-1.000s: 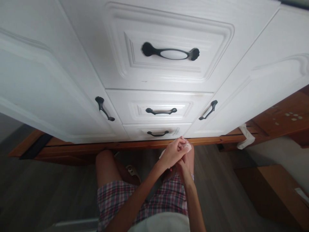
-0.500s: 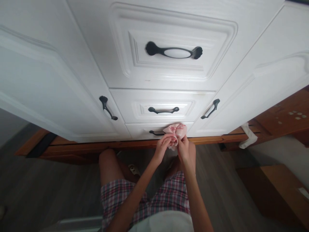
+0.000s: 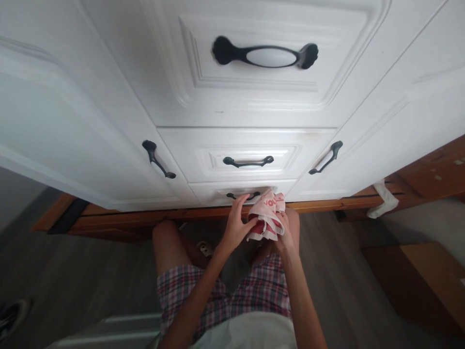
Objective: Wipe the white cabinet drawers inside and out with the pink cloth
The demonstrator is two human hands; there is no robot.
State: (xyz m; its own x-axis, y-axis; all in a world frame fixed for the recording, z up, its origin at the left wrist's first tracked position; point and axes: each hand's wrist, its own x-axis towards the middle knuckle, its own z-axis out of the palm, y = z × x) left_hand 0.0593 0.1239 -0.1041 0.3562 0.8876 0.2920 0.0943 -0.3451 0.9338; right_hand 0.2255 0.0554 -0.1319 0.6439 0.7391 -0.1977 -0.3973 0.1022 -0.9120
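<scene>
A crumpled pink and white cloth with red lettering is bunched in front of the lowest drawer. My right hand grips it from the right, its fingers partly hidden behind the folds. On the other side, my left hand has its fingers spread, the thumb at the cloth's left edge and the fingertips near the dark handle of the bottom drawer. Above sits the middle drawer's handle, and higher still the top drawer's larger black and white handle.
White cabinet doors with handles flank the drawers. The cabinet stands on a brown wooden ledge. A white sock-like cloth hangs over the ledge at right. Below it a cardboard box rests on the floor; a shoe lies at far left.
My left hand has come off the cloth's middle and opened toward the left. The cloth has loosened, showing its lettering and red folds. The view has shifted slightly closer to the drawers.
</scene>
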